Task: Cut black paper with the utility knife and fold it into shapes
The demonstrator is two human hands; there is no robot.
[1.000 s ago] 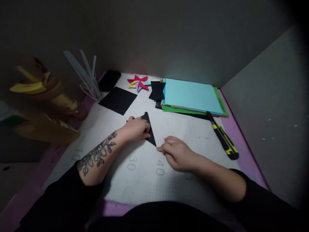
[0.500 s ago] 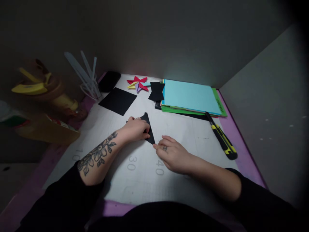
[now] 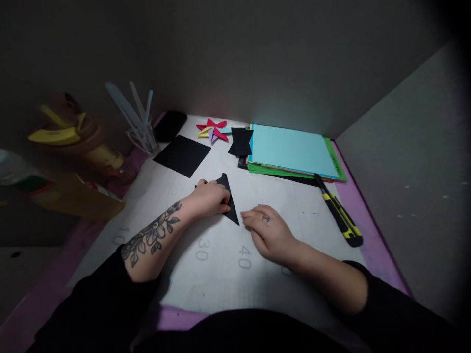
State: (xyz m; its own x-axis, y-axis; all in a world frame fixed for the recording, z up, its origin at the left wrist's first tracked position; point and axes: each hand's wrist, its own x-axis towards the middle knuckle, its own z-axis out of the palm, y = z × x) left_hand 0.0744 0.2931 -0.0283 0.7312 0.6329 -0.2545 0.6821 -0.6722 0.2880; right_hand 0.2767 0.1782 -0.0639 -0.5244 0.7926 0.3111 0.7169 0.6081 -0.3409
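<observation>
Under my left hand (image 3: 210,198) lies a piece of folded black paper (image 3: 231,210), flat on the white mat. My curled fingers and thumb pin it down, hiding its left part; a narrow blunt end shows at the top and a sharp point toward my right hand. My right hand (image 3: 271,233) rests on the mat just right of that point, apart from the paper. Its fingers are loosely stretched and hold nothing. Beyond my left hand lies a flat black paper square (image 3: 182,156).
A yellow and black utility knife (image 3: 339,211) lies at the right, beside a stack of coloured paper (image 3: 292,149). Folded coloured paper pieces (image 3: 213,130) and a black paper shape (image 3: 241,142) lie at the back. At left stand a clear cup (image 3: 144,139) with strips and a brown holder (image 3: 86,139).
My right hand has let go of the paper's pointed end and drawn a little to the right. My left hand keeps its hold on the folded black paper. The view has shifted slightly.
</observation>
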